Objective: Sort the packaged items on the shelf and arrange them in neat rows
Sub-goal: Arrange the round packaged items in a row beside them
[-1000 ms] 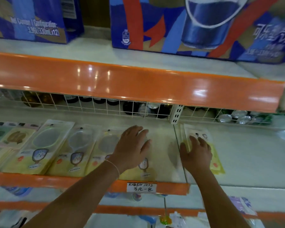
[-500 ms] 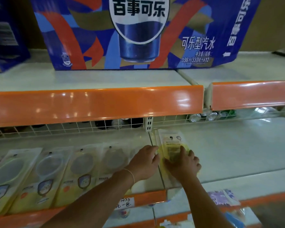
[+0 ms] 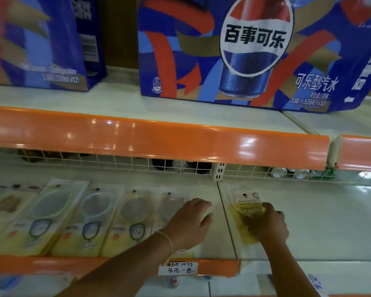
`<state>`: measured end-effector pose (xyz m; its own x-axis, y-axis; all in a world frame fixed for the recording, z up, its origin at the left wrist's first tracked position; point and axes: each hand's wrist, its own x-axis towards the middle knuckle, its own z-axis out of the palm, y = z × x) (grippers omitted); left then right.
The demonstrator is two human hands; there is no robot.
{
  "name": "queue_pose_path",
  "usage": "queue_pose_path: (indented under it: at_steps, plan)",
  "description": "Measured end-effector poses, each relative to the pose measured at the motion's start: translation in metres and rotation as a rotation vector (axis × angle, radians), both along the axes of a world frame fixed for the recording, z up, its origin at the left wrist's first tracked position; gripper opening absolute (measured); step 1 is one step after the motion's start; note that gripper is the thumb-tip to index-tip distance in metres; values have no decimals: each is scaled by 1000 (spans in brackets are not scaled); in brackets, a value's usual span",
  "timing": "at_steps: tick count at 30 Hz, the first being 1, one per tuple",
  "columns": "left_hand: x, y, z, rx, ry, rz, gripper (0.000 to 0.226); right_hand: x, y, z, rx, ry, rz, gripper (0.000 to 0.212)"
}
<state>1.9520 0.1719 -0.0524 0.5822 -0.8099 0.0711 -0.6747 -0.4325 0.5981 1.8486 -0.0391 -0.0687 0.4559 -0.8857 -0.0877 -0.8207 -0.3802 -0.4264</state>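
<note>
Several flat yellow packets with round clear windows [image 3: 94, 217] lie side by side in a row on the white shelf [image 3: 321, 221]. My left hand [image 3: 190, 221] lies palm down, fingers spread, on the rightmost packet of that row [image 3: 171, 202]. Just right of the shelf seam a separate yellow packet [image 3: 245, 202] lies lengthwise, and my right hand [image 3: 268, 224] rests on its lower half with the fingers bent over it. Whether the fingers pinch it is hidden.
An orange shelf rail [image 3: 159, 142] overhangs the packets, with cola cartons [image 3: 244, 52] on top. A white wire fence [image 3: 137, 163] backs the shelf, bottles behind it. A handwritten price tag [image 3: 177, 268] hangs on the front rail. The shelf right of the lone packet is bare.
My left hand moved back left from the lone packet's edge onto the row's last packet. My right hand stayed on the lone packet. The camera view swung.
</note>
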Motion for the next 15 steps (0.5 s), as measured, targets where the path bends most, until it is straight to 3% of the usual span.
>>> queue_pose_path:
  at_steps: [6,11,15]
  plan:
    - [10,43,6,-107,137,48,42,10,55,26,-61,-192,15,73]
    - [14,88,14,-334,587,252,12,28,144,42,-61,-314,155,74]
    - [22,129,22,-591,1006,412,18,38,225,36,-52,-347,333,71]
